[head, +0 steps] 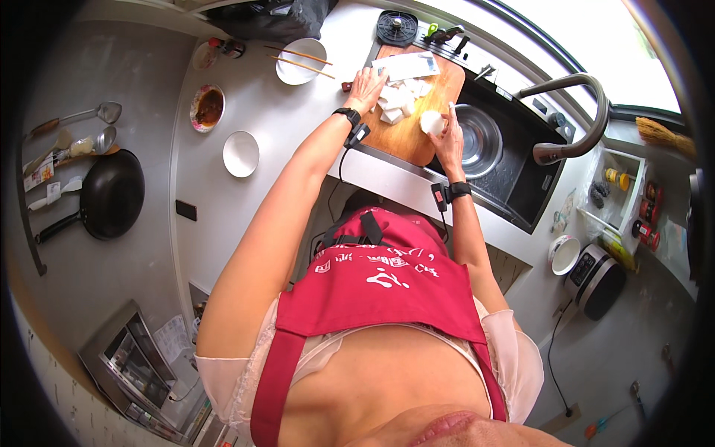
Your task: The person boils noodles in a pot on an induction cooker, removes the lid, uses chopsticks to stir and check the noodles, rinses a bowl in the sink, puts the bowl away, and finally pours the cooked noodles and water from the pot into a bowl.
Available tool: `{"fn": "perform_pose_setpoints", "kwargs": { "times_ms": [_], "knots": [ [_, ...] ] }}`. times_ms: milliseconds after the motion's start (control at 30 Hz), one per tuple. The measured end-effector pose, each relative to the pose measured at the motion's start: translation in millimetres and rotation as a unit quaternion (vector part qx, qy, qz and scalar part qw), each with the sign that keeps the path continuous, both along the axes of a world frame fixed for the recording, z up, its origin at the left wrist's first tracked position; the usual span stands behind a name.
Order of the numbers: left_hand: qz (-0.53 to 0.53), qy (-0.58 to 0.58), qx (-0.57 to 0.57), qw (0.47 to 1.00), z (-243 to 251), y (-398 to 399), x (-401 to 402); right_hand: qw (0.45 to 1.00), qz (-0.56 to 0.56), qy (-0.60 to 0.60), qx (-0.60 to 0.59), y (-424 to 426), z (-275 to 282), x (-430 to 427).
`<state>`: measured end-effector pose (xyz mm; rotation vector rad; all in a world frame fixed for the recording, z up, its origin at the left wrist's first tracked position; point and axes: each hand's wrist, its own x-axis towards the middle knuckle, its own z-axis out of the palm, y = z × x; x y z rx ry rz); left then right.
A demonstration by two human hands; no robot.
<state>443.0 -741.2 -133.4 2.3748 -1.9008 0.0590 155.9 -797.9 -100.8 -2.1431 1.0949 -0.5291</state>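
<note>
On the wooden cutting board, a cleaver with a wide metal blade lies above a pile of white cut chunks. My left hand rests at the board's left edge, by the cleaver's near end and the chunks; whether it grips anything is hidden. Part of a dark red handle shows just left of it. With my right hand I hold a round white piece of food at the board's right side, fingers around its right edge.
A metal basin sits in the black sink right of the board, under a curved faucet. Leftward stand a white bowl with chopsticks, an empty white bowl, a bowl of brown sauce and a phone.
</note>
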Motion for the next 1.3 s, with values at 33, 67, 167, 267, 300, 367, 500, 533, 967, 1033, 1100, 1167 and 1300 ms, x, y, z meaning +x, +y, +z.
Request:
{"fn": "perform_pose_setpoints", "kwargs": {
  "times_ms": [33, 67, 167, 267, 300, 367, 500, 533, 967, 1033, 1100, 1167, 1300],
  "knots": [
    [0.000, -0.001, -0.001, 1.000, 3.8, -0.5, -1.6, 1.000, 0.000, -0.001, -0.001, -1.1, -0.6, -0.7],
    [0.004, 0.027, -0.022, 0.999, 7.4, 1.1, -4.6, 1.000, -0.002, 0.005, 0.013, -1.7, -1.1, -1.9],
    [-0.019, 0.063, -0.078, 0.995, 23.9, 1.1, -5.0, 0.999, -0.008, 0.008, 0.030, -2.8, 4.6, -3.5],
    [0.001, 0.021, -0.071, 0.997, 46.0, 9.5, -12.2, 0.995, -0.071, -0.071, 0.014, -10.4, 8.2, -5.3],
    [0.008, 0.019, -0.071, 0.997, 54.8, 20.2, -12.2, 0.991, -0.085, -0.102, -0.005, -12.3, 23.1, -0.3],
    [-0.019, -0.013, -0.093, 0.995, 64.2, 38.5, -19.6, 0.983, -0.096, -0.155, -0.012, -21.4, 41.3, 4.0],
    [-0.049, -0.044, -0.066, 0.996, 82.1, 77.0, -31.2, 0.983, -0.054, -0.167, 0.061, -40.2, 68.3, 29.5],
    [-0.058, -0.047, -0.075, 0.994, 83.4, 82.1, -32.9, 0.986, -0.034, -0.154, 0.047, -45.4, 69.2, 37.7],
    [-0.065, -0.054, -0.057, 0.995, 101.8, 116.7, -43.8, 0.995, 0.089, -0.008, 0.034, -78.1, 13.9, 94.1],
    [-0.066, -0.051, -0.050, 0.995, 105.2, 119.1, -45.8, 0.997, 0.075, -0.018, 0.030, -86.4, 11.3, 94.1],
    [-0.071, -0.056, -0.051, 0.995, 106.1, 121.5, -47.2, 0.998, 0.044, -0.037, 0.025, -92.4, 11.9, 92.2],
    [-0.056, -0.030, -0.063, 0.996, 99.3, 123.2, -45.9, 0.998, -0.017, -0.059, -0.010, -98.4, 16.7, 85.1],
    [0.005, 0.044, -0.085, 0.995, 86.7, 115.5, -41.9, 0.990, -0.101, -0.096, -0.006, -106.7, 38.2, 48.7]
  ]
}}
